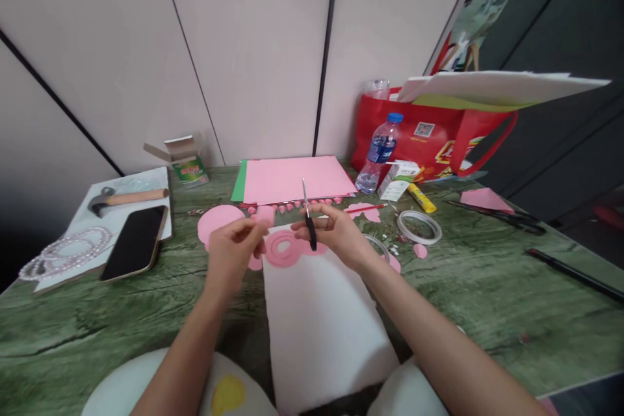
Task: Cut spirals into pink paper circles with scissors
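My left hand (234,252) is closed in a pinch on a small pink paper piece (266,213), which sticks up past the fingertips. My right hand (336,234) holds a pair of scissors (310,229) by the black handle, blades pointing up and away from me. The blades are apart from the pink piece. Below both hands lies a white board (322,318), with pink ring-shaped paper cutouts (283,248) at its far end. A pink paper circle (219,221) lies on the table just beyond my left hand.
Pink sheets (297,179) lie at the back with small pink rolls along their front. To the right are a water bottle (380,153), a red bag (414,130), a glue stick (422,198) and a tape roll (419,227). At left are a phone (136,242) and a hammer (131,198).
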{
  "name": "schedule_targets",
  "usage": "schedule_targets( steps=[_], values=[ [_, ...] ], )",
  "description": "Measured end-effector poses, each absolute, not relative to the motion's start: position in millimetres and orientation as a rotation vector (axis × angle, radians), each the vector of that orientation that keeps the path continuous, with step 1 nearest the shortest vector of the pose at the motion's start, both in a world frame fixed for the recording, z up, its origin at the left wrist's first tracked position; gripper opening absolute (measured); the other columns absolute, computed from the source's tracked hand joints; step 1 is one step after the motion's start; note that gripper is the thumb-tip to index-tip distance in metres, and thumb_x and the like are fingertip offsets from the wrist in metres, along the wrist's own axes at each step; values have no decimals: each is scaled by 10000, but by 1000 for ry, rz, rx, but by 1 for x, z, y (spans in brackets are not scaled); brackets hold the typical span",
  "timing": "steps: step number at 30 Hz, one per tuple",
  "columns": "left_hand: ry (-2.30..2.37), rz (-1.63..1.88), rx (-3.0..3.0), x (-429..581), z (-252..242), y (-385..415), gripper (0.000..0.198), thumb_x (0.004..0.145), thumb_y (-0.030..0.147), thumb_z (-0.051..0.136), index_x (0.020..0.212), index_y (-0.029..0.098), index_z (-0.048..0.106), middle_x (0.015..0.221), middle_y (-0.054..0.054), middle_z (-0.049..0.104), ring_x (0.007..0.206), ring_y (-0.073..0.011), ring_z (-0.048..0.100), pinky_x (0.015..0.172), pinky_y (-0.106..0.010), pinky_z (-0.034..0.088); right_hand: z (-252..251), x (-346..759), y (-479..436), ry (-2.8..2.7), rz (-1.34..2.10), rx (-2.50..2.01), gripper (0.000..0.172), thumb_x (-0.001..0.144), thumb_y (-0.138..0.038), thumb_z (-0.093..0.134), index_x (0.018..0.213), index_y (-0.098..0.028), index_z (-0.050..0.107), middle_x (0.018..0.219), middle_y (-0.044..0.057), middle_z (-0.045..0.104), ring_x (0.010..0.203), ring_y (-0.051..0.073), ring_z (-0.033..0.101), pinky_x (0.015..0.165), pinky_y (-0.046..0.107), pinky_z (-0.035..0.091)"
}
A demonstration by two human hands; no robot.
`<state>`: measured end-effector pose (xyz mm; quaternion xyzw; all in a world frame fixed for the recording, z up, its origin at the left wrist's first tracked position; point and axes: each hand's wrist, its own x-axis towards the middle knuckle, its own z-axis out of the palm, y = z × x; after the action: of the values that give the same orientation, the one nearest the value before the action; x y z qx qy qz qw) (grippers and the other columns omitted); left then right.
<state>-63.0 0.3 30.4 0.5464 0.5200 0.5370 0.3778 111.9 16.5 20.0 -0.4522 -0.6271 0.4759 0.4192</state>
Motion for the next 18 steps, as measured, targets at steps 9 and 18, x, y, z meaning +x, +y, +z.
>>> schedule_targets(
  steps=[9, 18],
  values=[
    [1207, 962, 1544, -37, 18, -6, 199, 682, 289, 587, 551, 143, 622, 422, -16, 553, 377, -114, 488, 381, -231, 400, 9, 107, 14, -1395, 1365, -1014, 324, 588, -207, 653, 874, -185, 502, 600, -27, 604, 518, 129, 577, 463, 214, 434],
    [1910, 1378, 1904, -98, 6, 31, 242, 612, 232, 621, 842, 158, 637, 959, -110, 609, 926, -269, 539, 840, -400, 404, 6, 183, 34, -1448, 250, -1646, 288, 638, -190, 568, 925, -191, 571, 651, 18, 606, 634, 201, 579, 592, 304, 419]
  ],
)
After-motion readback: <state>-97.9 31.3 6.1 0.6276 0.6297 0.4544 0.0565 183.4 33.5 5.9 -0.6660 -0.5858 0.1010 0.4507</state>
